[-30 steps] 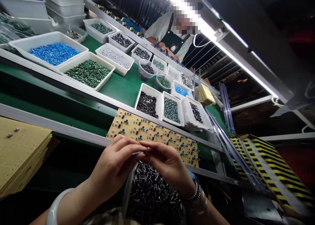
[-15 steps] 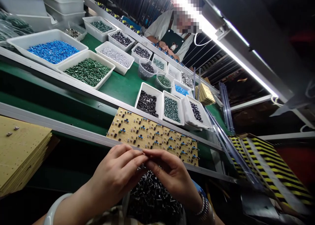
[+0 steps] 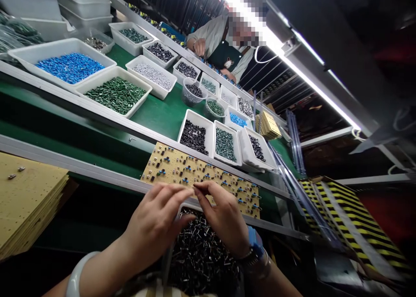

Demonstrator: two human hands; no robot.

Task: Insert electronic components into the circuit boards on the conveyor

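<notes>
My left hand (image 3: 157, 221) is at the near edge of the green bench, thumb apart from its outstretched fingers. I see nothing held in it. Close beside it, my right hand (image 3: 224, 214) has thumb and forefinger pinched together; whatever is between the tips is too small to make out. Both hands are over a tub of black components with metal leads (image 3: 204, 249), and their fingertips overlap the near edge of a tan circuit board (image 3: 198, 171). That board carries rows of small black, blue and silver parts.
White trays of blue parts (image 3: 69, 67), green parts (image 3: 115, 91) and black parts (image 3: 193, 136) stand on the bench. A stack of tan boards (image 3: 32, 201) is at left. Metal rails (image 3: 104, 164) run along the bench. Across it, a co-worker (image 3: 211, 37) handles parts.
My hands, whose fingertips met before, have separated slightly. My left thumb has opened away from its fingers, and my right hand has turned, its pinch raised. The co-worker's hand has lifted.
</notes>
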